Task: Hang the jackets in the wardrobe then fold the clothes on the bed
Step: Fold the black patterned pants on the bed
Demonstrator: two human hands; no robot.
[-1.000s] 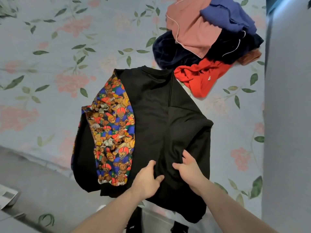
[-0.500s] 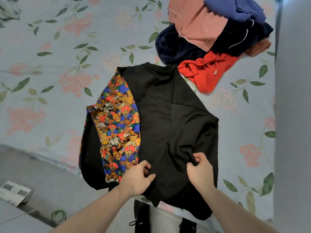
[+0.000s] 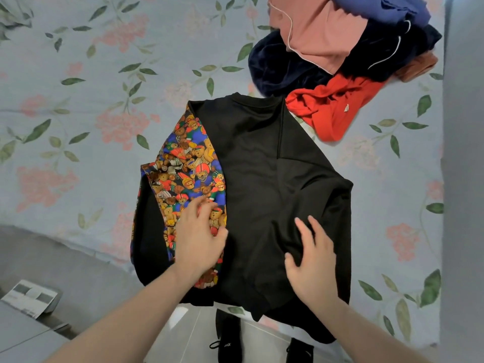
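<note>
A black top [image 3: 262, 179] with a teddy-bear-print panel [image 3: 191, 169] lies spread on the bed [image 3: 78, 100], its lower hem hanging over the bed's edge. My left hand [image 3: 197, 237] rests flat on the print panel near the bottom, fingers straight and spread. On the black fabric at the lower right, my right hand [image 3: 311, 255] presses flat with its fingers spread. A pile of clothes [image 3: 340, 48] sits at the upper right: pink, blue, navy, rust and a red garment [image 3: 337, 106].
The floral sheet stretches to the left and above the top. A grey wall or wardrobe side [image 3: 463, 179] runs down the right. Below the bed edge I see the floor, dark shoes [image 3: 227, 341] and a printed paper [image 3: 31, 299] on a grey surface.
Both hands let go of the pinched black fabric and now lie flat. My left hand moved up and left onto the print panel. The top looks smoother.
</note>
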